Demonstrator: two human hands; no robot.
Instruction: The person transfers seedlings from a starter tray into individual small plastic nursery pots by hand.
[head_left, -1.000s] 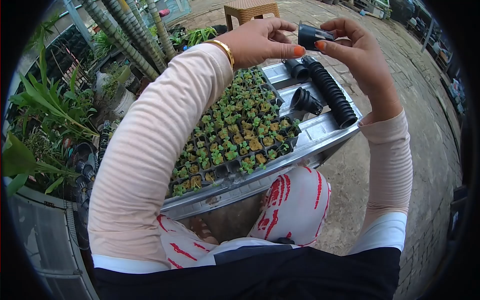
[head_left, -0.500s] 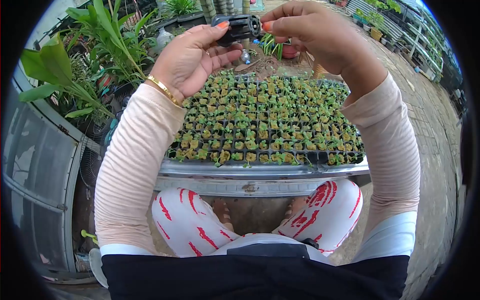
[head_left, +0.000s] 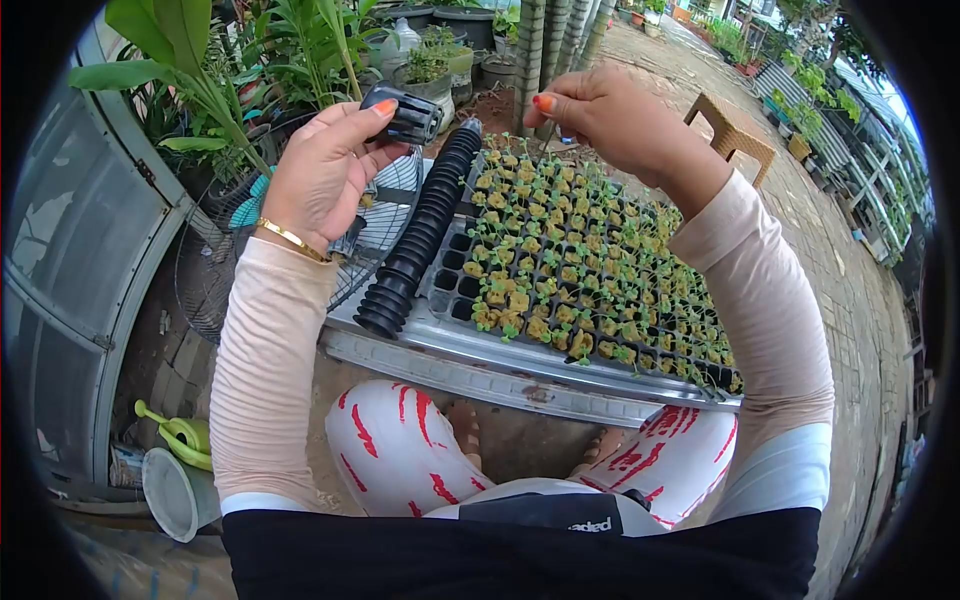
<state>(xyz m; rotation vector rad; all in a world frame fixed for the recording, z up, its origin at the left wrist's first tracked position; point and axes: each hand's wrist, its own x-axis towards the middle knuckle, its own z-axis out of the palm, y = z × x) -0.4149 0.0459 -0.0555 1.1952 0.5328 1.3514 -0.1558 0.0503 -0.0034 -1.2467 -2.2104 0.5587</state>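
Observation:
My left hand [head_left: 325,178] is closed around a small black slotted net pot [head_left: 412,118], lying on its side with its open-slotted end toward the right. My right hand [head_left: 628,122] is raised above the far edge of the seedling tray, thumb and forefinger pinched. Whatever sits between those fingertips is too small to make out. Below both hands lies the black seedling tray [head_left: 447,278], its cells mostly filled with yellow-brown plugs bearing small green seedlings [head_left: 560,255]. Several cells at its left end hold no plugs. Beside the tray rests a long stack of nested black net pots [head_left: 425,230].
The tray and stack lie on a metal-edged table [head_left: 450,365] in front of my knees. A wire fan guard [head_left: 200,275] is at the left, near leafy potted plants [head_left: 175,50]. Behind the right hand stands a woven chair [head_left: 735,135]. A yellow-green watering can [head_left: 185,435] is low left.
The view has turned left, bringing the pot stack and watering can into sight. My hands have moved apart; the right fingertips were close to the net pot's end before.

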